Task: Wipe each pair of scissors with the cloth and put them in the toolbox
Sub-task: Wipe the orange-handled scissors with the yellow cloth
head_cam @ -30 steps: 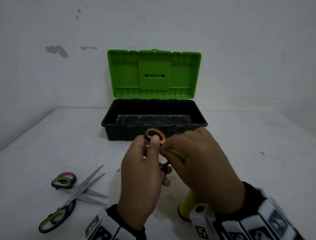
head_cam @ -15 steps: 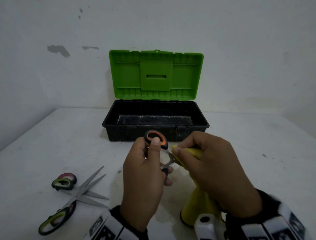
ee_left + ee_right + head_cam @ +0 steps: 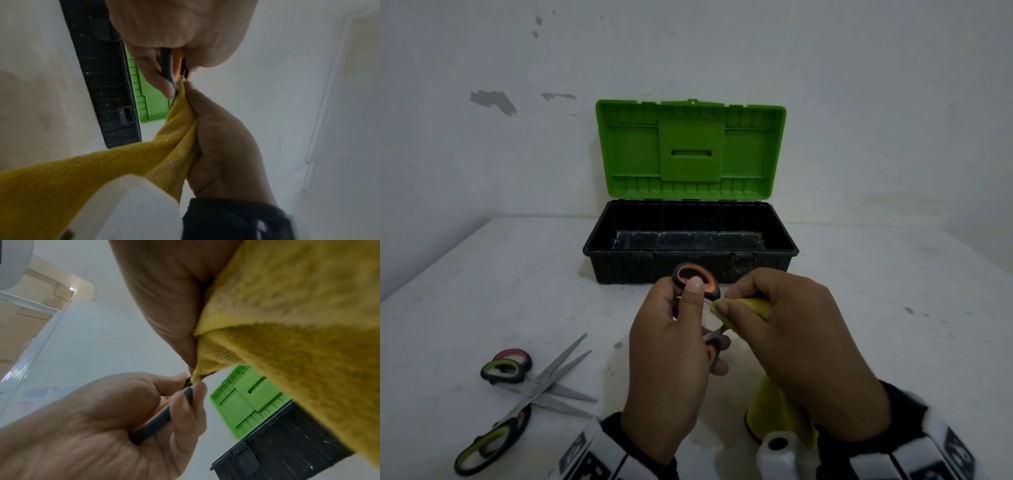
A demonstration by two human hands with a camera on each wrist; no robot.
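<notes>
My left hand (image 3: 681, 329) grips the orange-and-black scissors (image 3: 697, 279) by the handles, the upper loop sticking out above my thumb. My right hand (image 3: 784, 329) pinches the yellow cloth (image 3: 753, 305) around the blades just right of the handles; the rest of the cloth hangs down under that hand. In the left wrist view the cloth (image 3: 127, 162) meets the scissors (image 3: 174, 65) at the fingertips. The blades are mostly hidden by cloth and fingers. The black toolbox (image 3: 690, 263) with its green lid (image 3: 690, 147) open stands just beyond my hands, nothing visible inside.
Two more pairs of scissors lie crossed on the white table (image 3: 893, 325) at front left: one with green-and-black handles (image 3: 517, 407), one with red-lined handles (image 3: 515, 358) under it. The toolbox backs onto a white wall.
My right hand with the cloth has slid rightward and toward me along the blades, away from the handles. The left hand keeps the scissors in about the same spot.
</notes>
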